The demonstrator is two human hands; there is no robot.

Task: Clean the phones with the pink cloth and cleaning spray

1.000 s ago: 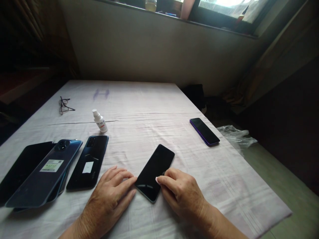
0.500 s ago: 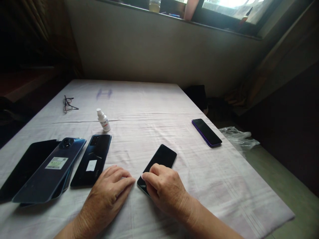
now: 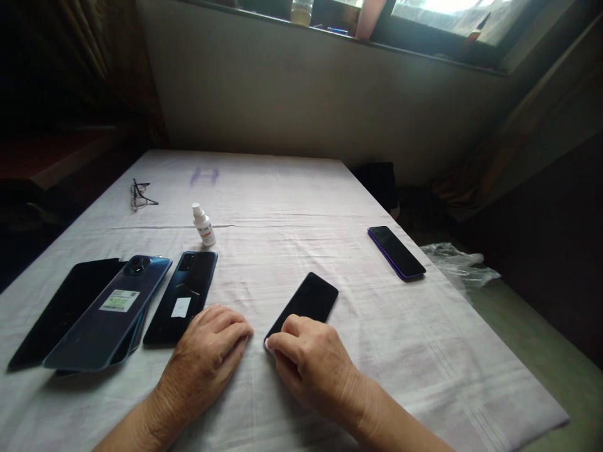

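Observation:
A dark phone [image 3: 306, 300] lies flat and aslant in front of me, its glossy black face up. My right hand [image 3: 308, 358] covers its near end, fingers curled and pinched together. Something small and whitish shows at the fingertips by the phone's lower left corner, too small to make out. To its left, my left hand [image 3: 210, 348] rests on the cloth with fingers bent and pressed together, nothing visible in them. Just beyond that hand lies a blue-black phone [image 3: 198, 282], back up, with a white sticker [image 3: 181, 307]; the hand overlaps its lower edge in view.
Several phones overlap at the left, topped by a blue-grey phone [image 3: 101, 336] with a label. A white bottle [image 3: 204, 227] stands behind them, eyeglasses [image 3: 140, 196] farther back. A purple-edged phone [image 3: 396, 252] lies near the right edge of the cloth-covered table [image 3: 282, 188]. Clear plastic [image 3: 461, 267] lies beyond.
My right fingertips have moved slightly down toward the phone's near left corner. The whole view has shifted a little, so the things on the table appear farther right. The left hand stays resting.

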